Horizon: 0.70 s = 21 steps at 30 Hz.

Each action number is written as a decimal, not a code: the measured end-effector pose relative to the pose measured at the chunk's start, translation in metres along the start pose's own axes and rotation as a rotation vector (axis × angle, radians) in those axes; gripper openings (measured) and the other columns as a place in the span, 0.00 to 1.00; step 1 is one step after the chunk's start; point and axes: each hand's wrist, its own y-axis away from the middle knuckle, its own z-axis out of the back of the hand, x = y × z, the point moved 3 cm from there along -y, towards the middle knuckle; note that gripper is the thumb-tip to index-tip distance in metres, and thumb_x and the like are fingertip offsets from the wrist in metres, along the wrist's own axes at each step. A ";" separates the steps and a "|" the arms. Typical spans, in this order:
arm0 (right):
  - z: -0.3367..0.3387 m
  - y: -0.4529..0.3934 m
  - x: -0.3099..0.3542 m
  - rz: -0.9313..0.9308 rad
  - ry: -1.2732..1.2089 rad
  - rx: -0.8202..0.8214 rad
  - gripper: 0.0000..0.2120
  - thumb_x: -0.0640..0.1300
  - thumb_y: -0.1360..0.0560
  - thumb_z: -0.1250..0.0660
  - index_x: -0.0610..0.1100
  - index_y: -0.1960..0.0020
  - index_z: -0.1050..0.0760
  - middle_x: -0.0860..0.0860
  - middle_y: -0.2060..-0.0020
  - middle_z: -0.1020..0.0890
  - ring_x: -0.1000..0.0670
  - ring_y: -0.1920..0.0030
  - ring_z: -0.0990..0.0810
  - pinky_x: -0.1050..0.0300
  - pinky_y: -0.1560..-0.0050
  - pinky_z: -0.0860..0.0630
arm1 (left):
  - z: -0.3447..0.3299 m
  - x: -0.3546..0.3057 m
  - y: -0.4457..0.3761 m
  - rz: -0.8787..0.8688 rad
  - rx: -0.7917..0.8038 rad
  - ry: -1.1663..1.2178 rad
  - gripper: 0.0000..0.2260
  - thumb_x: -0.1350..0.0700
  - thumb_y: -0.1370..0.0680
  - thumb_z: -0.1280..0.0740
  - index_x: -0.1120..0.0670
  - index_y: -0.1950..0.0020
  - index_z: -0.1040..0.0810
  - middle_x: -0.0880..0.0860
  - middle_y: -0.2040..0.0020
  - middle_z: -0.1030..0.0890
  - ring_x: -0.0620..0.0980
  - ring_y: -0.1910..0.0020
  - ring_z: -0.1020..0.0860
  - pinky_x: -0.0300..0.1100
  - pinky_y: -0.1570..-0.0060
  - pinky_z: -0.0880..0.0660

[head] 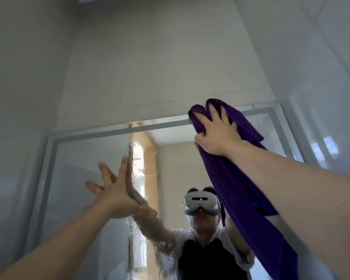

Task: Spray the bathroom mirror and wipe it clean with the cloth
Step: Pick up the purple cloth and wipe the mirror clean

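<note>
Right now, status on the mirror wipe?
Right hand shut on purple cloth, pressed at mirror top edge. Left hand open, flat on glass. Spray droplets still mid-mirror. Nothing in the way.

We see the mirror [85,158] fixed flat to the tiled wall [160,67], its pale frame running along the top and down both sides. Against its glass lie our flat left hand [117,197], the purple cloth [240,178] bunched at the top edge, and streaks of spray droplets [160,235] down the middle
</note>
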 end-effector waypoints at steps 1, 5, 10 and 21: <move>-0.005 -0.005 0.015 0.009 -0.012 -0.002 0.36 0.52 0.23 0.41 0.61 0.18 0.52 0.50 0.17 0.59 0.39 0.18 0.60 0.30 0.24 0.50 | -0.001 0.002 -0.001 0.001 0.001 0.019 0.77 0.32 0.51 0.17 0.31 0.33 0.83 0.52 0.35 0.89 0.74 0.30 0.78 0.71 0.27 0.57; -0.041 0.020 0.076 0.252 0.026 0.036 0.33 0.51 0.22 0.41 0.59 0.19 0.46 0.52 0.17 0.57 0.42 0.18 0.58 0.31 0.27 0.41 | 0.004 0.007 -0.002 -0.079 -0.006 -0.030 0.75 0.29 0.52 0.19 0.28 0.34 0.82 0.49 0.32 0.88 0.71 0.29 0.78 0.78 0.30 0.50; -0.078 0.089 0.085 0.587 0.109 0.197 0.32 0.46 0.23 0.40 0.51 0.20 0.40 0.50 0.17 0.51 0.42 0.18 0.54 0.39 0.26 0.38 | 0.041 0.059 -0.005 -0.243 0.002 -0.320 0.70 0.33 0.47 0.17 0.25 0.30 0.74 0.40 0.27 0.82 0.63 0.24 0.75 0.74 0.28 0.41; -0.027 0.007 0.055 -0.121 0.007 -0.182 0.32 0.45 0.23 0.42 0.53 0.20 0.44 0.49 0.17 0.51 0.40 0.20 0.47 0.32 0.25 0.44 | 0.046 0.085 -0.015 -0.153 0.002 -0.187 0.72 0.37 0.46 0.15 0.22 0.37 0.80 0.43 0.30 0.86 0.68 0.25 0.75 0.79 0.31 0.44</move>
